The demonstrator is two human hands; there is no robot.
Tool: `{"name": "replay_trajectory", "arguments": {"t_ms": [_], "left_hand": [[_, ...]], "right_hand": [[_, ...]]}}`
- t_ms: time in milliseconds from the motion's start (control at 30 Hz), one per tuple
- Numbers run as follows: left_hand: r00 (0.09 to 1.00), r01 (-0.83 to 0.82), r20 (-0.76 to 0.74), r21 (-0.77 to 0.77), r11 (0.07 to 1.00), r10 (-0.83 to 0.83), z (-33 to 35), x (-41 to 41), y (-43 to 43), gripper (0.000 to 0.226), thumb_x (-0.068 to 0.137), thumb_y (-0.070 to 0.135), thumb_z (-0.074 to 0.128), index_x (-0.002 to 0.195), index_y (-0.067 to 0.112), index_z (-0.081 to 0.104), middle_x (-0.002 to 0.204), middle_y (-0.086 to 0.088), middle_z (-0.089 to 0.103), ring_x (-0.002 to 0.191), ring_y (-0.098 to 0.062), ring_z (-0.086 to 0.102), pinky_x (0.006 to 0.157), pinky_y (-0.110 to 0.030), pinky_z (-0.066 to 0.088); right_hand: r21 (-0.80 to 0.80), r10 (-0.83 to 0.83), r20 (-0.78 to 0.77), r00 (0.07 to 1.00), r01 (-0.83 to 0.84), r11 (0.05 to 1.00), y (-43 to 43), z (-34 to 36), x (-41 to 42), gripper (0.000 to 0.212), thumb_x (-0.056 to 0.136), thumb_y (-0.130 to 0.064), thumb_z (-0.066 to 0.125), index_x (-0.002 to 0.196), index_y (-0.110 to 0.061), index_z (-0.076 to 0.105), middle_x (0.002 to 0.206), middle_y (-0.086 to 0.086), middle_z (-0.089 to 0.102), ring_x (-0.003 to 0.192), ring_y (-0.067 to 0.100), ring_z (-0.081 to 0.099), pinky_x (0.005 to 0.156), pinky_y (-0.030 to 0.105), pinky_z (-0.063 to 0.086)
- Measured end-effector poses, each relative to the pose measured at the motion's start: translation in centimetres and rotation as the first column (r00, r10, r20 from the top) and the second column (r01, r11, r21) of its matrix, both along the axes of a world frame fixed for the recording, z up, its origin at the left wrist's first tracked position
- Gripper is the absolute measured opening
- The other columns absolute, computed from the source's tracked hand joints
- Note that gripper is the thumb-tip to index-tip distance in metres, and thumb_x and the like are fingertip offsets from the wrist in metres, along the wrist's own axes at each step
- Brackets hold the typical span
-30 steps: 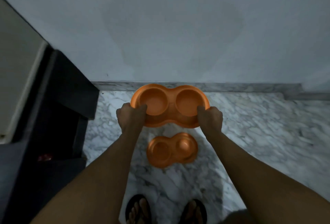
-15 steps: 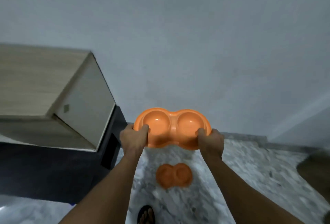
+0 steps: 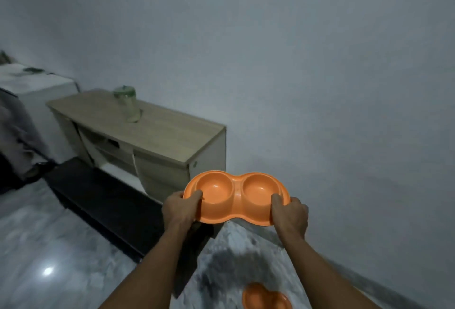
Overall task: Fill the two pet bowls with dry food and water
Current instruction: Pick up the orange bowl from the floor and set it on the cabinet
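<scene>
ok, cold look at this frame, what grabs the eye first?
The bright orange plastic double pet bowl, held up at centre frame with both wells empty: the left hand grips its left end, the right hand its right end. A second orange double bowl lies on the grey marble floor at the bottom edge, partly cut off. At left, a light wood cabinet carries a blurred clear jar with a greenish lid.

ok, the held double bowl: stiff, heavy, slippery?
Probably stiff: the double bowl spans from left hand to right hand without sagging. Likely light: it looks empty and like thin plastic. Glossy surface, so possibly slippery.
</scene>
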State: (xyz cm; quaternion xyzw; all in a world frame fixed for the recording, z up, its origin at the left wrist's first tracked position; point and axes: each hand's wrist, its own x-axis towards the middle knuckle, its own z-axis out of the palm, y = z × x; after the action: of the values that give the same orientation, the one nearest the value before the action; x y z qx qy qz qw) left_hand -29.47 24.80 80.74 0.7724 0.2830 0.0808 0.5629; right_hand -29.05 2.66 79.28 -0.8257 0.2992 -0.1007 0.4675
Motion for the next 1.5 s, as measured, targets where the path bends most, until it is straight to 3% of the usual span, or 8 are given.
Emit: {"name": "replay_trajectory", "arguments": {"t_ms": [133,367,600,833,1033,1267,1400,1500], "left_hand": [[0.995,-0.096,0.033,-0.015,0.995,0.096,2.2,-2.4,6.7,0.048,0.080,0.042,0.070,0.114,0.008,0.066,0.104,-0.011,0.068,0.092,-0.025,0.061,0.078,-0.035,0.050],[0.976,-0.209,0.067,-0.019,0.978,0.209,3.6,-3.5,20.4,0.027,0.079,0.046,0.071,0.078,0.023,0.058,0.089,-0.003,0.065,0.089,-0.025,0.061,0.077,-0.035,0.049],[0.962,-0.260,0.087,-0.005,0.966,0.260,4.6,-2.7,35.5,0.039,0.077,0.048,0.072,0.091,0.011,0.071,0.088,-0.004,0.069,0.084,-0.022,0.063,0.071,-0.032,0.048],[0.957,-0.281,0.088,0.046,0.959,0.277,6.0,0.1,47.8,0.027,0.079,0.047,0.070,0.067,0.029,0.054,0.076,0.005,0.061,0.086,-0.022,0.062,0.080,-0.036,0.052],[0.951,-0.304,0.080,0.052,0.951,0.299,5.1,7.0,55.8,0.037,0.078,0.051,0.069,0.096,0.018,0.066,0.090,-0.003,0.068,0.089,-0.026,0.065,0.083,-0.043,0.055],[0.937,-0.346,0.071,0.037,0.937,0.343,5.4,19.4,63.9,0.049,0.080,0.047,0.070,0.115,0.013,0.069,0.107,-0.009,0.070,0.099,-0.028,0.064,0.081,-0.036,0.049],[0.947,-0.321,0.056,0.072,0.944,0.318,5.9,26.7,68.5,0.026,0.078,0.047,0.070,0.087,0.023,0.067,0.094,-0.005,0.071,0.091,-0.026,0.066,0.083,-0.039,0.054],[0.953,-0.302,0.046,0.078,0.950,0.300,5.7,31.6,71.8,0.029,0.078,0.046,0.069,0.083,0.018,0.067,0.089,-0.005,0.070,0.084,-0.024,0.065,0.080,-0.038,0.055]], "right_hand": [[-0.013,0.109,0.040,0.993,-0.108,0.994,6.7,2.1,0.3,0.048,0.087,-0.044,0.053,0.110,-0.002,0.060,0.112,0.017,0.051,0.090,0.034,0.057,0.086,0.045,0.050],[-0.036,0.235,0.045,0.971,-0.234,0.972,20.7,3.6,2.0,0.052,0.084,-0.047,0.050,0.106,-0.001,0.061,0.108,0.016,0.054,0.089,0.035,0.058,0.080,0.042,0.052],[-0.003,0.287,0.092,0.953,-0.288,0.958,36.2,3.4,4.7,0.073,0.060,-0.062,0.038,0.094,-0.004,0.067,0.094,0.017,0.064,0.083,0.036,0.061,0.076,0.043,0.054],[0.065,0.303,0.117,0.946,-0.312,0.948,49.2,3.7,8.7,0.072,0.063,-0.057,0.042,0.097,0.001,0.065,0.099,0.021,0.063,0.083,0.035,0.060,0.068,0.036,0.046],[0.040,0.321,0.127,0.938,-0.329,0.944,57.4,3.2,16.4,0.071,0.062,-0.056,0.041,0.096,0.001,0.065,0.099,0.020,0.062,0.081,0.033,0.059,0.066,0.035,0.047],[-0.030,0.372,0.113,0.921,-0.371,0.928,65.9,3.0,29.7,0.064,0.071,-0.055,0.044,0.094,0.000,0.065,0.098,0.020,0.062,0.079,0.034,0.058,0.066,0.036,0.048],[-0.009,0.366,0.106,0.925,-0.367,0.930,70.5,3.0,37.2,0.066,0.065,-0.055,0.042,0.092,0.001,0.064,0.096,0.020,0.062,0.082,0.036,0.059,0.069,0.037,0.047],[-0.020,0.360,0.096,0.928,-0.360,0.933,73.4,2.8,41.6,0.066,0.067,-0.054,0.042,0.094,0.002,0.065,0.098,0.022,0.062,0.085,0.037,0.058,0.070,0.036,0.045]]}}
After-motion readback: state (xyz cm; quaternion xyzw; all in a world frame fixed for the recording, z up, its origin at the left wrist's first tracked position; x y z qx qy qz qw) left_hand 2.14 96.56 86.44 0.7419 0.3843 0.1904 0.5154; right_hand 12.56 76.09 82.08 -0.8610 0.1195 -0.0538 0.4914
